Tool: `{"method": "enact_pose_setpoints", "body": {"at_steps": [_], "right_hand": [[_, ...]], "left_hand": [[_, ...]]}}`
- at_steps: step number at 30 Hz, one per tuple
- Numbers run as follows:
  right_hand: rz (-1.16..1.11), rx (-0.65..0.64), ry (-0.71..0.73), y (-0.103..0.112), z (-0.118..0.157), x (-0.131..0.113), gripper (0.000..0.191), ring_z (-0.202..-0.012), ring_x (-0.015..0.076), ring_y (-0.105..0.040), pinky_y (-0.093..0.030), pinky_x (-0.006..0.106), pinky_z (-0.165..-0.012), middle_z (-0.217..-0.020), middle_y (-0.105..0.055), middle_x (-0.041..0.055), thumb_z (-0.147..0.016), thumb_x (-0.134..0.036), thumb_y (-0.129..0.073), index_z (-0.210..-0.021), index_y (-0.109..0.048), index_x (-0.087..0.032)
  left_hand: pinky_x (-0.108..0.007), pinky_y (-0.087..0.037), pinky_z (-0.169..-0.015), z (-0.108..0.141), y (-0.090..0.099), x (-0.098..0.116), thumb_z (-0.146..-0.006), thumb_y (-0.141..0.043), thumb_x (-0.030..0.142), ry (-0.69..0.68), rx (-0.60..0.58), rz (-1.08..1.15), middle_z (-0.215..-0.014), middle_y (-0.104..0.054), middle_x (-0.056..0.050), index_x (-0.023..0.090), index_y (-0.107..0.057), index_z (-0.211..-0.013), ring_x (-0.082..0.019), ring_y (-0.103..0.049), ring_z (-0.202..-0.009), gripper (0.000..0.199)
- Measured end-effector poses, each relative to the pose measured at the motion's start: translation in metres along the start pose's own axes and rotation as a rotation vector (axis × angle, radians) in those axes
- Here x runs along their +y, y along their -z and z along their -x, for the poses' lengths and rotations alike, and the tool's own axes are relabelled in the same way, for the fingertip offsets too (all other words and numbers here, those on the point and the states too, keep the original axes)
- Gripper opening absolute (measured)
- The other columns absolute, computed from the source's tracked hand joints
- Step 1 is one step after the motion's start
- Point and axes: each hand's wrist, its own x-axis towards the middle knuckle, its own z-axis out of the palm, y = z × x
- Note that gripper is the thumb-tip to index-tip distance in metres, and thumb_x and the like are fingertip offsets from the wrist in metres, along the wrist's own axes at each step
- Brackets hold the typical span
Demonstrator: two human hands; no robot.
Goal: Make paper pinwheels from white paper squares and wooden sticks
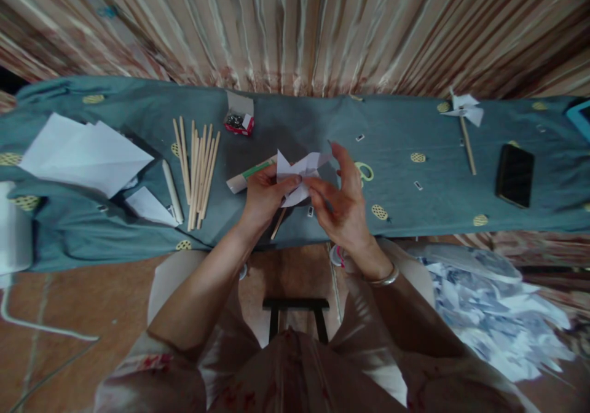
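A white paper pinwheel [295, 170] with its blades bent inward is held above the table. My left hand [266, 195] pinches it from the left, thumb over its middle. From the right, the fingers of my right hand [338, 207] are closed on the paper near the centre. A thin dark point shows beside my right index fingertip; I cannot make out what it is. A wooden stick [278, 224] shows below the paper. Behind my left hand lies a white and green tube [239, 182]. Scissors with a pale green handle [365, 172] are partly hidden by my right hand.
Several wooden sticks [198, 173] lie left of a small red box [238, 124] of metal bits. White paper sheets [87, 155] are at far left. A finished-looking pinwheel [466, 110] and a black phone [515, 175] lie at right. A bag of paper scraps [498, 314] stands below.
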Motion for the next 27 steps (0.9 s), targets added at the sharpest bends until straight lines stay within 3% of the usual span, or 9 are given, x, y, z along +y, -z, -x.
{"method": "enact_pose_setpoints", "body": {"at_steps": [9, 18, 22, 25, 27], "right_hand": [[0.026, 0.040, 0.075, -0.003, 0.000, 0.002, 0.023, -0.145, 0.0292, -0.039, -0.046, 0.051, -0.111, -0.161, -0.033, 0.0050, -0.095, -0.021, -0.052, -0.113, -0.067, -0.023], [-0.129, -0.004, -0.043, -0.001, 0.001, -0.003, 0.027, -0.148, 0.0291, -0.035, -0.040, 0.052, -0.116, -0.162, -0.032, -0.0018, -0.095, -0.025, -0.052, -0.114, -0.069, -0.030], [-0.247, 0.066, -0.197, 0.001, -0.001, 0.000, 0.027, -0.144, 0.0299, -0.041, -0.039, 0.055, -0.115, -0.158, -0.039, 0.0046, -0.093, -0.033, -0.057, -0.118, -0.067, -0.028], [-0.397, 0.136, -0.411, -0.006, -0.002, 0.010, 0.042, -0.136, 0.0290, -0.051, -0.046, 0.055, -0.107, -0.149, -0.050, 0.0104, -0.087, -0.042, -0.067, -0.125, -0.060, -0.026], [-0.602, 0.123, -0.559, -0.014, -0.003, 0.016, 0.055, -0.124, 0.0264, -0.060, -0.052, 0.049, -0.100, -0.134, -0.063, 0.0106, -0.079, -0.046, -0.074, -0.127, -0.056, -0.026]], "left_hand": [[-0.023, -0.045, -0.055, 0.001, 0.001, 0.002, -0.056, -0.084, 0.024, 0.023, -0.020, 0.015, -0.067, -0.070, 0.001, 0.016, -0.073, -0.072, -0.010, -0.058, -0.056, 0.021], [-0.023, -0.045, -0.054, 0.001, 0.001, 0.000, -0.057, -0.082, 0.021, 0.010, 0.008, -0.009, -0.063, -0.069, 0.002, 0.017, -0.073, -0.070, -0.010, -0.056, -0.052, 0.017], [-0.023, -0.047, -0.057, 0.001, 0.000, 0.005, -0.056, -0.083, 0.023, 0.022, 0.031, -0.015, -0.067, -0.071, 0.001, 0.017, -0.073, -0.071, -0.011, -0.058, -0.056, 0.019], [-0.023, -0.048, -0.057, 0.001, 0.000, 0.008, -0.055, -0.084, 0.024, 0.039, 0.057, -0.030, -0.069, -0.072, 0.000, 0.017, -0.074, -0.074, -0.012, -0.060, -0.058, 0.022], [-0.023, -0.046, -0.055, 0.002, -0.001, 0.008, -0.054, -0.084, 0.024, 0.044, 0.049, -0.031, -0.067, -0.071, 0.001, 0.016, -0.073, -0.072, -0.011, -0.058, -0.057, 0.022]]}}
